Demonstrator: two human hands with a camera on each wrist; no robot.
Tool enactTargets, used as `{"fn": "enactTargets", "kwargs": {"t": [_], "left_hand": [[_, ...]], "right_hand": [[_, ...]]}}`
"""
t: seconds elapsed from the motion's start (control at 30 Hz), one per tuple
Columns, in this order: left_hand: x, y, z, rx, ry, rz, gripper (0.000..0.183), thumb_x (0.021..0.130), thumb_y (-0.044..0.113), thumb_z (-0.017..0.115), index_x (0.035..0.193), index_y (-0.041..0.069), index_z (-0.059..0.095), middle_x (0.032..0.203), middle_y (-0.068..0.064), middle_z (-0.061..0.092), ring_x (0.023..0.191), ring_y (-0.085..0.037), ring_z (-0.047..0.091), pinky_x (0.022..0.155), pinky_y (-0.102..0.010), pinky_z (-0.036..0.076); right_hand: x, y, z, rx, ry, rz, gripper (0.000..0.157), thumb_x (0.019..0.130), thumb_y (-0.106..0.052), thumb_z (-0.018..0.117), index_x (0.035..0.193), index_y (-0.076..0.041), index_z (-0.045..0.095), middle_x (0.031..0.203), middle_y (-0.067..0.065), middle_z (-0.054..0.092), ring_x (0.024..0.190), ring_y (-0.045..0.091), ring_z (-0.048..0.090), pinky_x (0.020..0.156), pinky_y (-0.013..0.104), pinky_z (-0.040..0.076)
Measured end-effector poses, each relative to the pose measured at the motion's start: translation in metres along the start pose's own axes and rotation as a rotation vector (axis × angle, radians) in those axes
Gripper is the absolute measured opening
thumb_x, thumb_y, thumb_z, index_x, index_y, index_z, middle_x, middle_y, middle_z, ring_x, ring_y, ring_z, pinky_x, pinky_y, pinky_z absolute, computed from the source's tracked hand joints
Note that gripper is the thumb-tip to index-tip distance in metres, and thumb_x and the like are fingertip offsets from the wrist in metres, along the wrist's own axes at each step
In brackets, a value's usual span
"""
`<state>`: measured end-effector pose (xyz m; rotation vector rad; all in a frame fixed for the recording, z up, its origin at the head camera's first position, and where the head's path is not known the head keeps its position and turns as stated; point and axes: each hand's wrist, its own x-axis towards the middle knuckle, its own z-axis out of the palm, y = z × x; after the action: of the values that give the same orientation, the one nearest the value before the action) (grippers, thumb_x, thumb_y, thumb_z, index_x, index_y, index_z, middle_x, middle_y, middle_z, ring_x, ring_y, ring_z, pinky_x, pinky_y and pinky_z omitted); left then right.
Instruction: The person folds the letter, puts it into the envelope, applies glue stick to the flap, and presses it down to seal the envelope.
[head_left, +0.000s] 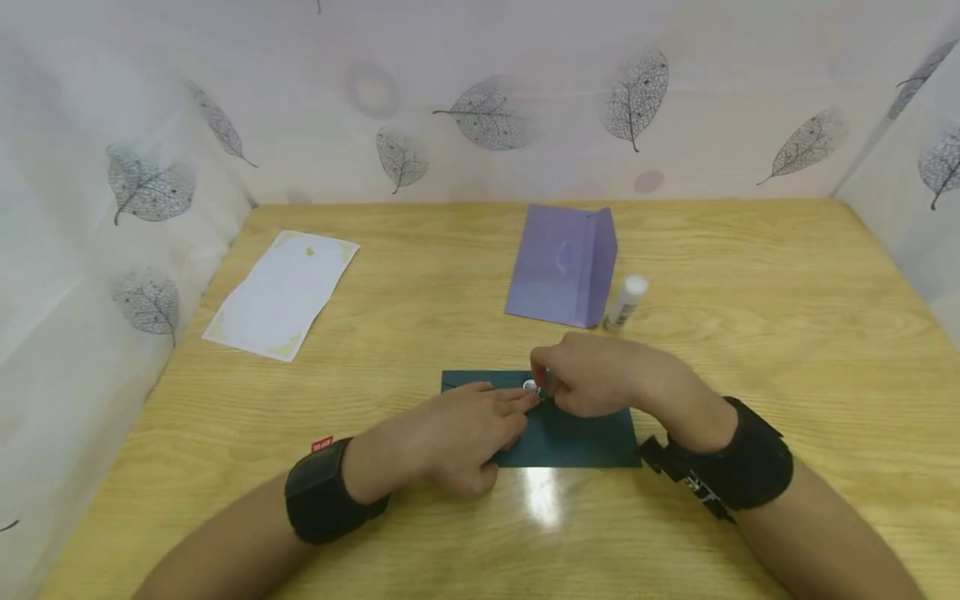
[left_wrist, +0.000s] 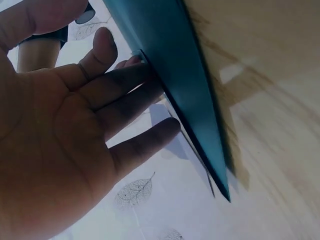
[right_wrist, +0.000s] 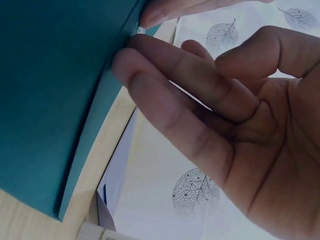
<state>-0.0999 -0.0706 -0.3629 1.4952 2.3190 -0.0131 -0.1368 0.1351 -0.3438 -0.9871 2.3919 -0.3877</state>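
A dark green envelope [head_left: 577,437] lies flat on the table in front of me. On its upper part sits a small round silver seal [head_left: 531,387], partly hidden by fingers. My left hand [head_left: 471,429] rests on the envelope's left half, its fingertips touching the seal's lower edge. In the left wrist view, the fingers of that hand [left_wrist: 85,110] reach out fairly straight against the green paper. From the right, my right hand [head_left: 600,375] touches the envelope beside the seal. Its extended fingers [right_wrist: 175,110] press there in the right wrist view, with the thumb apart from them.
Beyond the envelope lies a purple envelope [head_left: 551,267] with its flap raised. A white glue stick [head_left: 626,302] stands next to it. At the left is a white sheet [head_left: 281,292] with gold corner decoration. Leaf-patterned cloth [head_left: 487,112] borders the wooden table [head_left: 405,283].
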Motion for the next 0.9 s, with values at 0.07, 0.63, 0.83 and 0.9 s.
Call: {"fn": "enactTargets", "kwargs": {"t": [0.07, 0.63, 0.83, 0.9], "left_hand": [[0.0, -0.001, 0.0006, 0.006, 0.02, 0.011, 0.018, 0.076, 0.023, 0.06, 0.081, 0.02, 0.042, 0.146, -0.012, 0.032, 0.134, -0.018, 0.024, 0.105, -0.039, 0.03], [0.002, -0.0068, 0.0, 0.137, 0.107, 0.033, 0.036, 0.082, 0.046, 0.058, 0.098, 0.014, 0.055, 0.14, -0.01, 0.041, 0.122, -0.019, 0.039, 0.102, -0.032, 0.033], [0.0026, -0.0066, -0.0025, 0.18, 0.106, 0.044, 0.048, 0.083, 0.044, 0.057, 0.114, 0.008, 0.056, 0.136, -0.01, 0.047, 0.119, -0.019, 0.043, 0.097, -0.028, 0.038], [0.0021, -0.0065, -0.0021, 0.184, 0.112, 0.045, 0.049, 0.083, 0.044, 0.058, 0.116, 0.007, 0.055, 0.137, -0.01, 0.046, 0.119, -0.019, 0.043, 0.097, -0.029, 0.038]], "right_hand": [[-0.0003, 0.0004, -0.0005, -0.007, 0.001, 0.005, 0.016, 0.082, -0.007, 0.052, 0.096, -0.014, 0.056, 0.073, -0.009, 0.057, 0.065, 0.005, 0.053, 0.059, 0.027, 0.047], [0.0044, 0.0008, 0.0011, -0.024, 0.039, -0.039, 0.018, 0.078, -0.005, 0.05, 0.093, -0.012, 0.057, 0.065, -0.008, 0.053, 0.057, 0.007, 0.049, 0.053, 0.027, 0.044], [0.0037, 0.0028, 0.0016, -0.028, 0.06, -0.049, 0.018, 0.076, -0.004, 0.051, 0.092, -0.012, 0.056, 0.066, -0.008, 0.053, 0.059, 0.008, 0.049, 0.054, 0.027, 0.044], [0.0042, 0.0028, 0.0012, -0.031, 0.058, -0.048, 0.018, 0.077, -0.004, 0.051, 0.092, -0.012, 0.056, 0.067, -0.008, 0.053, 0.059, 0.007, 0.049, 0.054, 0.027, 0.044]]}}
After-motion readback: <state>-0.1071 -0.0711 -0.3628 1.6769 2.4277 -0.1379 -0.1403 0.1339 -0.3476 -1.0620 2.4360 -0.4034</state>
